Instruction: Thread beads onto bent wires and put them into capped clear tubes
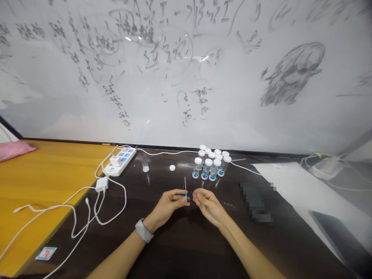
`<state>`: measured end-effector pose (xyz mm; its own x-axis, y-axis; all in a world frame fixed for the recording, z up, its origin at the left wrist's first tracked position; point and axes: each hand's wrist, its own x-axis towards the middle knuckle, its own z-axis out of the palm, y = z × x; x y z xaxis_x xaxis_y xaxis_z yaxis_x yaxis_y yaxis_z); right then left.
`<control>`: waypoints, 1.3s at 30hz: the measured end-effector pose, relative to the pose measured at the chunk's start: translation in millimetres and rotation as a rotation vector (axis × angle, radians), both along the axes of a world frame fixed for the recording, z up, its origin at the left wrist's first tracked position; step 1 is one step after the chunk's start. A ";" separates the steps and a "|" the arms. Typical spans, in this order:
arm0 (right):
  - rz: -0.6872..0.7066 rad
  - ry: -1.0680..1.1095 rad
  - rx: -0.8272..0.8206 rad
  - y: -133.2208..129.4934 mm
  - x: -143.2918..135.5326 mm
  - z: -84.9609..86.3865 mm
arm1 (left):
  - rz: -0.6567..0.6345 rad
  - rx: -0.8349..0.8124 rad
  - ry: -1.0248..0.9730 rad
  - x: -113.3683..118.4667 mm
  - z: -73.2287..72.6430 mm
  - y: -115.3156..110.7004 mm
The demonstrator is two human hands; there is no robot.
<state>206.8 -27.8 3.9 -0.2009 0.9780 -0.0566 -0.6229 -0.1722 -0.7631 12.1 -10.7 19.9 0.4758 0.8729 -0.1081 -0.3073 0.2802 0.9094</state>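
My left hand (171, 203) is closed in a pinch on a small blue piece with a thin metal rod (185, 185) that points upward. Close by on its right, my right hand (207, 203) has thumb and forefinger pressed together; whatever is between them is too small to make out. The two hands are a short gap apart, over the dark table. Beyond them stand several clear tubes with white caps (208, 162), some with blue or green pieces inside. A loose white cap (172, 167) lies on the table, and an uncapped clear tube (144, 162) is farther left.
A power strip (120, 161) with a plugged-in adapter is at the back left, with white cables (113, 223) looping across the table. On the right are white paper (279, 182), a dark flat device (340, 236) and a blurred dark object (257, 201). The whiteboard (226, 116) rises behind.
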 end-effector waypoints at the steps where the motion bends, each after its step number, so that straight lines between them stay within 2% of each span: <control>1: -0.005 0.015 -0.010 0.4 -0.2 -0.1 | -0.001 0.000 0.001 0.0 0.0 -0.1; 9: 0.006 0.085 -0.025 1.9 -2.1 0.5 | 0.003 -0.001 0.018 0.4 -0.6 -0.1; 17: -0.031 0.029 -0.044 5.9 -1.2 -6.9 | 0.008 -0.014 0.016 1.1 4.5 -2.5; 23: -0.012 0.001 -0.037 4.1 -2.3 -7.4 | -0.006 0.023 0.025 1.0 2.7 -2.9; 33: -0.066 -0.315 0.083 1.2 -4.5 0.9 | 0.029 0.189 0.125 3.7 0.7 -3.5; 39: -0.223 -0.622 0.239 -2.9 -11.7 2.8 | 0.096 0.295 0.239 3.9 -3.5 -1.6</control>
